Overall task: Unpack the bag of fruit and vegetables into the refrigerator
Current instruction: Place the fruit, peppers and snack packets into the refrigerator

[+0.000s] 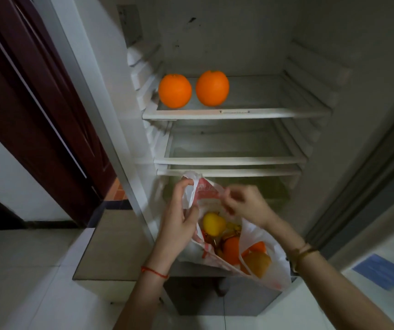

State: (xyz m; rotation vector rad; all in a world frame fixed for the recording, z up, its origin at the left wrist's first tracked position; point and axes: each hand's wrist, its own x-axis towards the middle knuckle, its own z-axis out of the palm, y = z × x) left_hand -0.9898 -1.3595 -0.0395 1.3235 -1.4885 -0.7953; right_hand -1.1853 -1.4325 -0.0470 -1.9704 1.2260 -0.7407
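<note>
The refrigerator [369, 115] stands open, its white inside taking up most of the view, with a dark red door [36, 103] to its left and pale floor tiles [24, 270] below. Three shelves show inside: the top shelf [239, 113] carries fruit, while the two lower shelves [229, 160] sit close together beneath it. Below these, in front of the bottom of the refrigerator, hangs a white plastic bag [274, 265] with red print, its mouth pulled open. The left hand [179, 215] grips one twisted handle of the bag at the left side, fingers curled round it. The right hand [246, 206] pinches the far edge of the bag's mouth, though motion blur hides the fingertips' exact hold. Two oranges [175, 91] rest side by side, just apart, at the left end of the top shelf, near its front edge; the second orange [212, 88] is the one nearer the middle. Inside the bag lies a yellow pear-shaped fruit [211, 223] at the top, an orange fruit [231, 250] below it, and a brownish-yellow fruit [258, 262] showing through the plastic at the lower right. A red string [154, 272] circles the left wrist, and a brown band [302, 252] circles the right.
</note>
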